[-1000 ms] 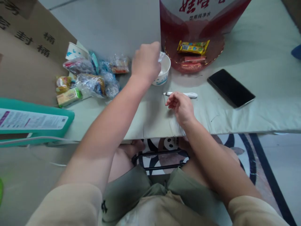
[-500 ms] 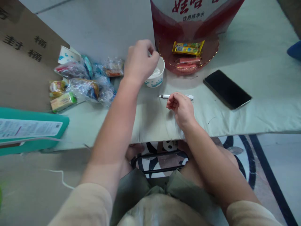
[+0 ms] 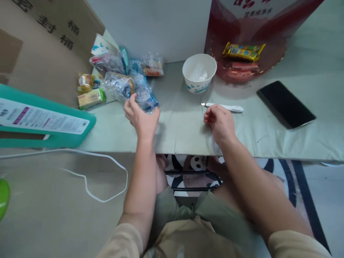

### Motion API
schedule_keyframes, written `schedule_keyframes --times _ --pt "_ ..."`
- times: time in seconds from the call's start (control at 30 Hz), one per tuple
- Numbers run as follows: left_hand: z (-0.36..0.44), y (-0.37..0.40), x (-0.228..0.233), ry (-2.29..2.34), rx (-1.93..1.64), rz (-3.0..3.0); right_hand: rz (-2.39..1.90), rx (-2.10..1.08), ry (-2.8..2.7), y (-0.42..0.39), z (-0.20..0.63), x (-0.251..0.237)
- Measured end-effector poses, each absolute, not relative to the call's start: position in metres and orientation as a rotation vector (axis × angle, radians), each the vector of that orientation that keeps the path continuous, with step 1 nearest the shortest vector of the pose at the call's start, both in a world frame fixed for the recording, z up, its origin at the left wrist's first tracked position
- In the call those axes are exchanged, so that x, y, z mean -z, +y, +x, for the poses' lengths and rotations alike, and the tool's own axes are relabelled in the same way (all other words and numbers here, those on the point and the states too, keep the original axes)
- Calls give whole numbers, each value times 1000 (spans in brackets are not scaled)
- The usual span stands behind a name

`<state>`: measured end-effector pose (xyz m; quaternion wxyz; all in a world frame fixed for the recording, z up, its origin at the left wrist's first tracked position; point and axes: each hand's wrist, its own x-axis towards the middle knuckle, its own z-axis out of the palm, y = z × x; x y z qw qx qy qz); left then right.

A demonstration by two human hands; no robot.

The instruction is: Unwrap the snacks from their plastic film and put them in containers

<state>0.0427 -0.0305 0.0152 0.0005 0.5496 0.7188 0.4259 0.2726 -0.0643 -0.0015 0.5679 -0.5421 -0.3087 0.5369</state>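
Note:
My left hand (image 3: 142,118) is open, thumb and fingers apart, at the near edge of a pile of plastic-wrapped snacks (image 3: 118,86). Its fingertips reach a blue and clear wrapper (image 3: 146,96); whether they touch it I cannot tell. My right hand (image 3: 221,123) rests near the table's front edge with curled fingers, and what they hold, if anything, is hidden. Just beyond it lies a small white-handled knife (image 3: 232,108) with a short blade pointing left. A white paper bowl (image 3: 197,86) with a blue pattern stands upright between and behind my hands, clear plastic (image 3: 199,73) inside.
A reddish clear plate (image 3: 279,59) holds yellow and pink packets before a red and white box (image 3: 242,21). A black phone (image 3: 286,104) lies at right. On the left are a cardboard box (image 3: 53,53), a teal carton (image 3: 67,132) and a white cable (image 3: 107,156).
My left hand has moved from above the paper bowl left and nearer to the snack pile, its fingers opening. My right hand stays curled by the knife. The view has shifted left.

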Motion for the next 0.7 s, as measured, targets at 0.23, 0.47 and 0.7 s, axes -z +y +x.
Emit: schedule_keyframes --times 0.23,0.47,0.7 --pt "9 -36 -3 2075 -862 1674 -1299 -1254 -689 -63 272 0" --pt "1 -41 0 1965 -540 1922 -1311 -1251 -751 -65 270 -1" --pt "12 -46 -14 1860 -706 1874 -1329 -1253 -777 -64 270 -3"
